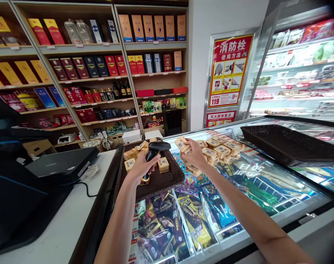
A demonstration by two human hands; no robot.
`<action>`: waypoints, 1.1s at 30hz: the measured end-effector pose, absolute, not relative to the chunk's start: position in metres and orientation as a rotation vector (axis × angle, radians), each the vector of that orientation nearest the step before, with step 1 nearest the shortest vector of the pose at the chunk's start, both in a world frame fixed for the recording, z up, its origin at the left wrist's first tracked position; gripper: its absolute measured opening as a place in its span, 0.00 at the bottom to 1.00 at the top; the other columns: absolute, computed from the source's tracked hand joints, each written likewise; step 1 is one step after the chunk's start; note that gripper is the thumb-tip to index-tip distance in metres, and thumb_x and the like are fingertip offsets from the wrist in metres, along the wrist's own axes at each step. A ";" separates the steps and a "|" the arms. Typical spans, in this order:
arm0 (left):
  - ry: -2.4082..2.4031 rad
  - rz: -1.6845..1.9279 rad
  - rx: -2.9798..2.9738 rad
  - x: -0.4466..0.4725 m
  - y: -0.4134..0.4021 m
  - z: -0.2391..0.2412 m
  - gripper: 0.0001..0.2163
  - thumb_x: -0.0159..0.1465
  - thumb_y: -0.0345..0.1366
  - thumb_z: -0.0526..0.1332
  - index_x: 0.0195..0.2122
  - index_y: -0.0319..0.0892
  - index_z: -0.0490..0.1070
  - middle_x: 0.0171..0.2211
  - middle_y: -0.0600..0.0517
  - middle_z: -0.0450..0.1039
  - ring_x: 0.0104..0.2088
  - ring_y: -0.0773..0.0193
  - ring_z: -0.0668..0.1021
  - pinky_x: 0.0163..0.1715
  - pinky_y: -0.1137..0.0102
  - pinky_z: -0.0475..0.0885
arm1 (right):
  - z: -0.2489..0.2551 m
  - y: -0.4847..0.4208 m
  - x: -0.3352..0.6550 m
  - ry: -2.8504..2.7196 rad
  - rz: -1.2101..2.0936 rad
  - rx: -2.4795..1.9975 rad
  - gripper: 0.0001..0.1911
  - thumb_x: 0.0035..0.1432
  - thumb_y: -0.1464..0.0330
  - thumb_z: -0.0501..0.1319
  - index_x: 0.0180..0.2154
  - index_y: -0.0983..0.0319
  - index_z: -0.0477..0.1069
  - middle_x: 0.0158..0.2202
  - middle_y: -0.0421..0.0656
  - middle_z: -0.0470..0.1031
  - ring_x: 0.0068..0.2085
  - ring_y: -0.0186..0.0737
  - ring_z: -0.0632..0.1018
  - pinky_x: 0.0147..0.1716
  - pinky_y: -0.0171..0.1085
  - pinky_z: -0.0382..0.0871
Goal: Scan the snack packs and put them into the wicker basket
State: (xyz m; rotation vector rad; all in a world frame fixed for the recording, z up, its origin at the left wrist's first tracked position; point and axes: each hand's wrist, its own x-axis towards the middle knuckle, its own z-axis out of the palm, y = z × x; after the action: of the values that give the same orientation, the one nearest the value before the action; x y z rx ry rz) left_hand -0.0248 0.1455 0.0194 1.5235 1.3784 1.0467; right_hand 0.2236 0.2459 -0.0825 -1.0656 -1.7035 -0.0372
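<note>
1. The left hand (141,167) was closed around the grip of a black scanner (155,147). It held the scanner above the brown basket (156,185), which stood on the left end of the freezer (266,183). The scanner's head pointed right, towards the other hand, apparently so that its window met the label there.
2. The right hand (194,154) pinched a small tan packet (181,143) between thumb and fingers, over the freezer's glass lid and just beside the scanner's head. The white label was turned outwards, a pose judged to suit reading of the code.
3. A pile of like packets (219,150) lay loose on the freezer lid, just beyond the right hand and within easy reach of it.
4. A few packets in the basket (163,165) lay apart from that pile, presumably to keep the two lots distinct.
5. A second, darker basket (288,145) stood at the right end of the freezer, well apart from both hands.
6. A white desk (59,223) abutted the freezer's left side and carried a dark till unit (59,163).
7. Shelves (101,79) of boxed goods stood behind the freezer, and a red poster (229,69) hung on the wall above it.
</note>
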 end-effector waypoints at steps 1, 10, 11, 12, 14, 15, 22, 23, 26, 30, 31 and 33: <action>1.357 1.016 1.533 -0.023 0.145 0.019 0.21 0.54 0.54 0.70 0.32 0.44 0.66 0.17 0.59 0.65 0.16 0.70 0.67 0.16 0.76 0.59 | -0.080 0.246 0.227 -1.701 -0.014 -1.077 0.23 0.48 0.69 0.64 0.48 0.59 0.65 0.58 0.52 0.70 0.56 0.55 0.71 0.56 0.52 0.64; 1.305 0.968 1.626 -0.010 0.143 0.017 0.24 0.53 0.57 0.69 0.33 0.44 0.63 0.19 0.60 0.65 0.20 0.71 0.67 0.19 0.77 0.61 | -0.064 0.241 0.224 -1.708 0.175 -1.054 0.23 0.46 0.68 0.64 0.46 0.58 0.66 0.55 0.50 0.73 0.53 0.53 0.74 0.53 0.50 0.66; 1.306 0.968 1.628 -0.009 0.143 0.017 0.24 0.53 0.58 0.69 0.33 0.44 0.63 0.19 0.60 0.65 0.20 0.70 0.68 0.19 0.77 0.62 | -0.064 0.242 0.222 -1.715 0.178 -1.048 0.23 0.46 0.68 0.64 0.46 0.58 0.66 0.55 0.50 0.73 0.53 0.54 0.74 0.53 0.51 0.66; 1.312 0.974 1.628 -0.009 0.143 0.018 0.24 0.53 0.58 0.69 0.33 0.44 0.63 0.19 0.60 0.65 0.20 0.70 0.68 0.19 0.76 0.62 | -0.064 0.242 0.220 -1.719 0.178 -1.047 0.23 0.46 0.68 0.64 0.46 0.58 0.66 0.55 0.50 0.73 0.53 0.53 0.74 0.54 0.51 0.66; 1.344 0.987 1.623 -0.009 0.143 0.019 0.24 0.53 0.59 0.68 0.33 0.44 0.63 0.18 0.60 0.65 0.20 0.70 0.68 0.19 0.76 0.62 | -0.065 0.245 0.215 -1.713 0.172 -1.053 0.22 0.46 0.68 0.64 0.46 0.58 0.66 0.54 0.50 0.73 0.53 0.53 0.74 0.54 0.51 0.66; 1.365 0.996 1.620 -0.010 0.143 0.020 0.24 0.53 0.59 0.68 0.32 0.44 0.64 0.18 0.60 0.65 0.19 0.70 0.67 0.19 0.76 0.61 | -0.066 0.247 0.213 -1.698 0.163 -1.058 0.22 0.46 0.68 0.64 0.46 0.58 0.66 0.53 0.50 0.73 0.53 0.53 0.74 0.54 0.50 0.66; 1.433 1.052 1.589 -0.022 0.149 0.022 0.25 0.53 0.59 0.68 0.35 0.44 0.64 0.17 0.61 0.65 0.17 0.71 0.65 0.16 0.77 0.57 | -0.063 0.280 0.255 -1.430 0.151 -1.338 0.18 0.46 0.64 0.66 0.41 0.57 0.69 0.43 0.45 0.77 0.43 0.49 0.76 0.46 0.47 0.69; 1.430 1.053 1.581 -0.023 0.149 0.022 0.25 0.52 0.59 0.68 0.35 0.44 0.64 0.17 0.61 0.65 0.17 0.70 0.65 0.16 0.77 0.57 | -0.060 0.288 0.271 -1.367 0.145 -1.414 0.18 0.47 0.62 0.67 0.42 0.57 0.69 0.43 0.45 0.77 0.43 0.49 0.76 0.46 0.46 0.69; 1.430 1.036 1.565 -0.023 0.149 0.024 0.26 0.51 0.59 0.70 0.36 0.44 0.65 0.17 0.61 0.65 0.17 0.70 0.66 0.17 0.77 0.58 | -0.052 0.312 0.331 -1.216 0.069 -1.667 0.21 0.52 0.58 0.66 0.46 0.58 0.68 0.47 0.46 0.76 0.47 0.48 0.76 0.47 0.43 0.68; 1.466 1.070 1.548 -0.019 0.145 0.026 0.26 0.51 0.61 0.68 0.35 0.44 0.66 0.16 0.60 0.65 0.16 0.70 0.65 0.17 0.76 0.56 | -0.050 0.336 0.406 -1.094 0.044 -1.866 0.24 0.58 0.57 0.63 0.51 0.64 0.66 0.55 0.58 0.68 0.51 0.52 0.74 0.49 0.44 0.65; 1.476 1.082 1.548 -0.018 0.144 0.026 0.26 0.51 0.61 0.68 0.34 0.44 0.66 0.16 0.60 0.65 0.16 0.70 0.65 0.17 0.76 0.56 | -0.052 0.341 0.421 -1.080 0.047 -1.913 0.24 0.58 0.57 0.63 0.51 0.65 0.66 0.56 0.60 0.67 0.50 0.52 0.74 0.49 0.44 0.65; 1.494 1.099 1.557 -0.019 0.144 0.024 0.26 0.50 0.62 0.68 0.32 0.44 0.65 0.16 0.59 0.65 0.16 0.70 0.65 0.17 0.76 0.56 | -0.057 0.349 0.444 -1.083 0.055 -1.994 0.23 0.58 0.59 0.63 0.50 0.66 0.68 0.56 0.62 0.66 0.49 0.53 0.74 0.48 0.44 0.65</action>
State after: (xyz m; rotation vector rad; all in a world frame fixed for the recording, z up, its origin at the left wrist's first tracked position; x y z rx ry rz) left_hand -0.0187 0.1443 0.0245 1.5572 1.4943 1.0990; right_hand 0.4437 0.3489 -0.0572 -1.9938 -1.0833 0.0554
